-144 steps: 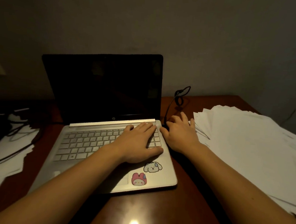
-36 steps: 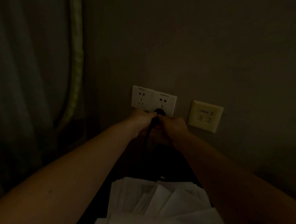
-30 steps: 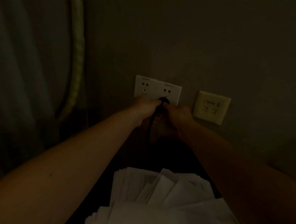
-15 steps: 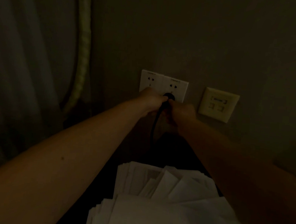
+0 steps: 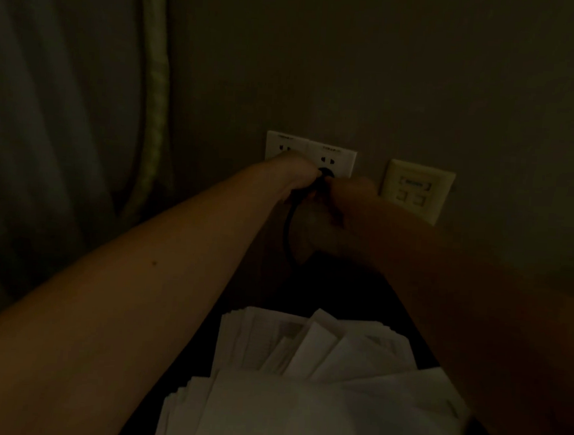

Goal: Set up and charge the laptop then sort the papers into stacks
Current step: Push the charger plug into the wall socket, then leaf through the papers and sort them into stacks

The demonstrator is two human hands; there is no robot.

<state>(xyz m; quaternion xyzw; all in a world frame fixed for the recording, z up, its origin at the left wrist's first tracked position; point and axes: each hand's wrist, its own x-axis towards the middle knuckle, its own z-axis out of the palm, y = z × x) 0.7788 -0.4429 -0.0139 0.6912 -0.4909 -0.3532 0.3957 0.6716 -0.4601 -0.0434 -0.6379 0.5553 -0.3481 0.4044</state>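
Observation:
A white double wall socket (image 5: 337,156) sits on the dim wall. A black charger plug (image 5: 324,175) is at its right outlet, and a black cable (image 5: 289,227) hangs down from it. My left hand (image 5: 295,173) grips the plug and cable from the left. My right hand (image 5: 350,198) holds the plug from the right. Loose white papers (image 5: 302,371) lie in an untidy pile below my arms. The laptop is out of view.
A cream switch plate (image 5: 416,190) is on the wall to the right of the socket. A curtain (image 5: 64,133) hangs at the left. The dark table edge (image 5: 401,307) runs beside the papers.
Since 4.8 s ago the view has left the laptop for the wall socket. Over the last second both hands stay on the plug; only the view shifts a little.

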